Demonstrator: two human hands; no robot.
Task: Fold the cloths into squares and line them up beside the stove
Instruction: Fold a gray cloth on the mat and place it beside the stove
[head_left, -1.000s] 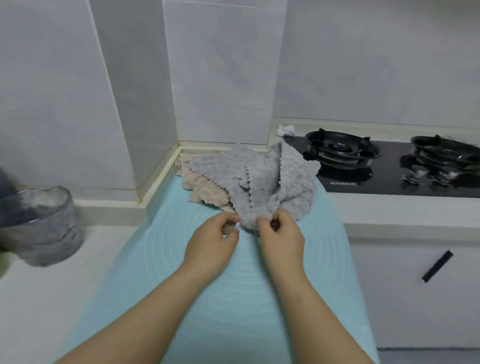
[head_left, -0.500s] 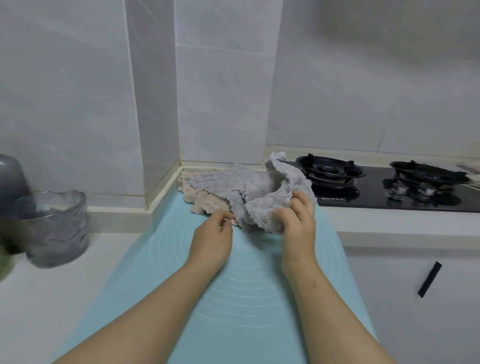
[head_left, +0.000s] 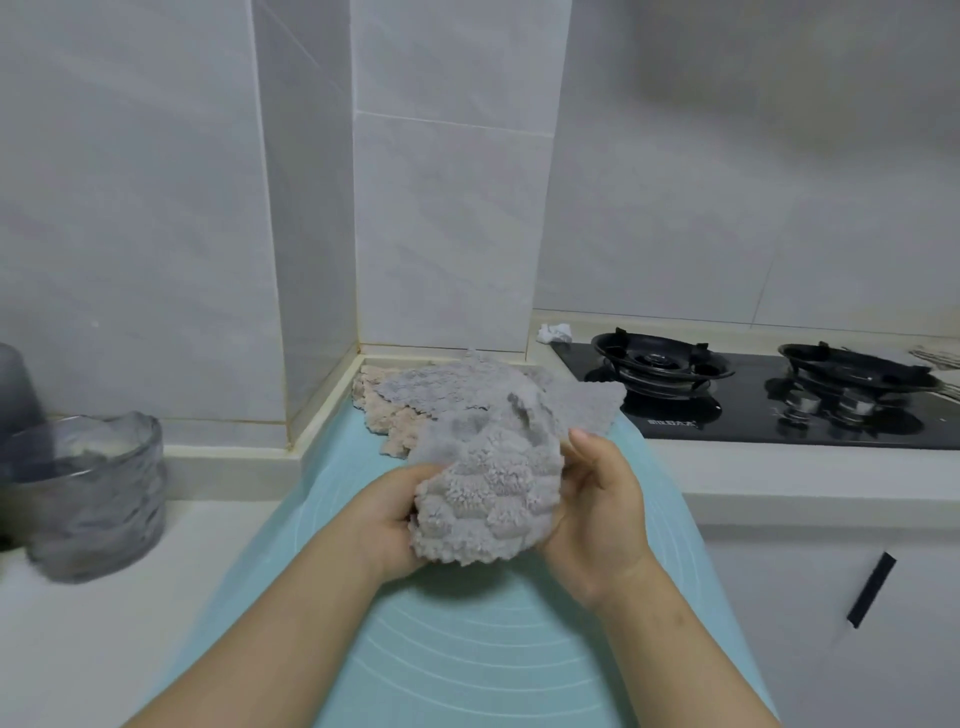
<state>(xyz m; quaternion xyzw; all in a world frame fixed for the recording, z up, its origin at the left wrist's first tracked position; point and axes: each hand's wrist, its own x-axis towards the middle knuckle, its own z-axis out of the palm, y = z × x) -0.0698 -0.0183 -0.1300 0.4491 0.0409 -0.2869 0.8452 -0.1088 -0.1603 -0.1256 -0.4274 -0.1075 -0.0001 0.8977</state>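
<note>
Both hands, left hand (head_left: 387, 512) and right hand (head_left: 597, 512), pinch a bunched grey cloth (head_left: 488, 499); stove (head_left: 769, 400) label unreadable.

A second ago I was only pinching the near edge of the grey cloth (head_left: 483, 499) with my fingertips, and it was lying spread on the mat (head_left: 467, 649). Now I have lifted its near part off the mat and gathered it into a thick bundle. My left hand (head_left: 387, 519) has moved under the bundle and closed on its left side. My right hand (head_left: 597, 509) has turned its palm inward and cups the right side. Both hands are higher and closer to me than before.
</note>
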